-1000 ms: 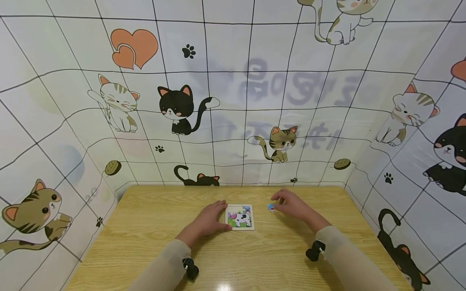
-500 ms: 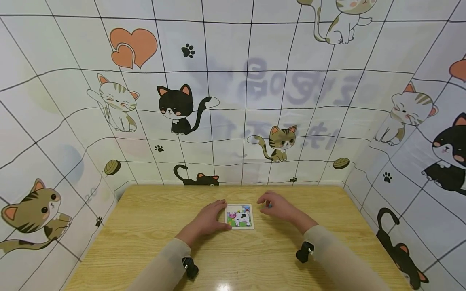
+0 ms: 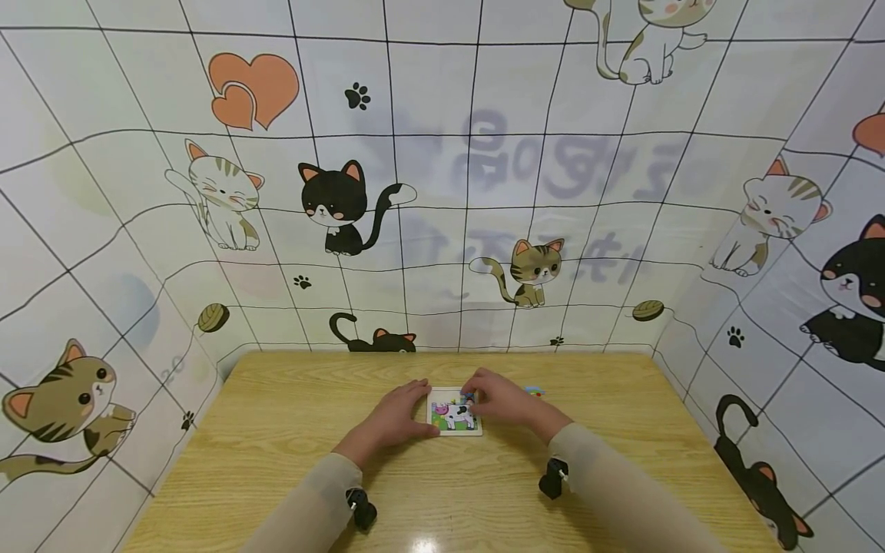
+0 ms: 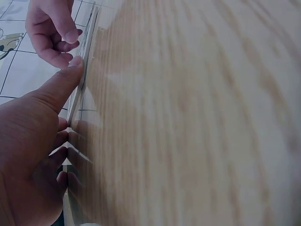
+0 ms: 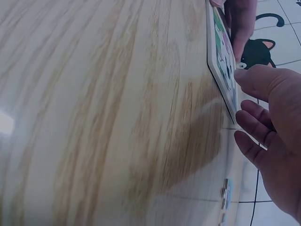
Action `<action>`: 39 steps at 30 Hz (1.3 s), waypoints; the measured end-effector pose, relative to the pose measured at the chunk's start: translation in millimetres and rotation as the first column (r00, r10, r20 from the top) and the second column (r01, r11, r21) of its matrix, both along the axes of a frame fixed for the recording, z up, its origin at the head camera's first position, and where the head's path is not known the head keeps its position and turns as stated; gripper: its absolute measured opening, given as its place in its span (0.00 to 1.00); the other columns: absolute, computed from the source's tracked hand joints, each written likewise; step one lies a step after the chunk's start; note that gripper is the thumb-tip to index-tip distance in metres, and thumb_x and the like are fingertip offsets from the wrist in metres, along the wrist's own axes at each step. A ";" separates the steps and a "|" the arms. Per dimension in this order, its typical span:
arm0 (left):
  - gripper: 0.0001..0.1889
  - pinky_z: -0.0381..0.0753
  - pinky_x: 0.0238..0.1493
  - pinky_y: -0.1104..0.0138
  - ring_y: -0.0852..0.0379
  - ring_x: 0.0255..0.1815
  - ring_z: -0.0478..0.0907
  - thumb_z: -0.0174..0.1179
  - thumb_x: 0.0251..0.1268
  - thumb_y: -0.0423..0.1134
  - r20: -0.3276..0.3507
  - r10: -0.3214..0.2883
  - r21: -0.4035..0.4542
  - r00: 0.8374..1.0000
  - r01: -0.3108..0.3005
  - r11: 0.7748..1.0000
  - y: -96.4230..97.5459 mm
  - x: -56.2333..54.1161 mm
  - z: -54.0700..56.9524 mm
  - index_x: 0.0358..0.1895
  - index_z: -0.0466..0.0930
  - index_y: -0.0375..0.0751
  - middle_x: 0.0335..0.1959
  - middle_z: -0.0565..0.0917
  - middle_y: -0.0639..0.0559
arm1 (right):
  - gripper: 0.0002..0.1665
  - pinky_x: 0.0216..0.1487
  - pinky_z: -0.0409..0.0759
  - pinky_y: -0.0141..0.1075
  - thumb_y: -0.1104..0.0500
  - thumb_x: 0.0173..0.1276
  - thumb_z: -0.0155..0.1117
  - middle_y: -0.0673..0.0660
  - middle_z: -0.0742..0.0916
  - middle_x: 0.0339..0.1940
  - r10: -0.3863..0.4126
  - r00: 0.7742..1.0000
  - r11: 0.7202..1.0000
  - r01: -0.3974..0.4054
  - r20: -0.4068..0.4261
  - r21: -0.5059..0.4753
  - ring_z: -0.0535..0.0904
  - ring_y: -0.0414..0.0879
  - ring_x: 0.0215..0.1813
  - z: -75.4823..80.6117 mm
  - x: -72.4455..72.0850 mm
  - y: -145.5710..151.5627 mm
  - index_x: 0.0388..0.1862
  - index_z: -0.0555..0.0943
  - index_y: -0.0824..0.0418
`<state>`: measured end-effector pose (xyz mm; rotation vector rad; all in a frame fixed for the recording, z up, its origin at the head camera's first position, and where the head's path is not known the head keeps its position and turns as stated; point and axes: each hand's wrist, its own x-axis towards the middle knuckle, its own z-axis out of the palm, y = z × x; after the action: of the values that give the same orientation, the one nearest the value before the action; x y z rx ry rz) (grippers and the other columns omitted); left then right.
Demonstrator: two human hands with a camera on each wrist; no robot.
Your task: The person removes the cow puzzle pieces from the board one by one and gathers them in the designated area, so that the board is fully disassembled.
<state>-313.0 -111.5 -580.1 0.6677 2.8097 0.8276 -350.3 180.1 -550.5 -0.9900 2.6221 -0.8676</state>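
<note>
A square cow puzzle board [image 3: 462, 435] with a pale rim lies flat on the table, its upper left area blank. My left hand [image 3: 396, 415] holds the board at its left side, thumb by the near corner and fingers by the far one. Over the board's upper right part, my right hand [image 3: 512, 404] pinches a small blue puzzle piece [image 3: 469, 399], mostly hidden by the fingertips. In the right wrist view, the right thumb [image 5: 256, 82] reaches the board's edge with fingers bent below it.
Loose puzzle pieces [image 3: 535, 392] lie on the wooden table [image 3: 290, 430] just behind the right hand; the right wrist view shows them edge-on. A cat-patterned cloth [image 3: 442, 192] stands behind the table and along both sides.
The right hand has picked up the blue piece from the table and moved left with it to the board, uncovering loose pieces behind it. The left hand has stayed on the board.
</note>
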 end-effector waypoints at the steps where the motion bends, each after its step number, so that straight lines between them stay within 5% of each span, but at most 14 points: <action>1: 0.50 0.59 0.86 0.40 0.40 0.89 0.58 0.78 0.67 0.61 0.001 0.001 0.000 1.000 -0.001 1.000 -0.1 -0.1 0.0 0.84 0.69 0.38 0.87 0.66 0.43 | 0.16 0.52 0.82 0.44 0.62 0.79 0.73 0.56 0.84 0.53 0.003 1.000 1.000 -0.003 -0.003 0.011 0.78 0.44 0.46 -0.8 -0.5 -1.6 0.62 0.88 0.62; 39: 0.51 0.59 0.86 0.40 0.39 0.89 0.59 0.77 0.67 0.63 -0.014 -0.008 -0.011 1.000 0.007 1.000 0.2 0.3 2.4 0.84 0.69 0.37 0.87 0.66 0.43 | 0.11 0.51 0.77 0.46 0.62 0.77 0.77 0.57 0.80 0.54 0.003 0.999 0.999 -0.005 0.050 0.047 0.74 0.49 0.49 0.8 -6.9 -10.6 0.54 0.89 0.58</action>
<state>-312.7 -111.3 -577.7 0.6844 2.8202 0.8082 -357.1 169.5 -549.7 -0.9491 2.5857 -0.8146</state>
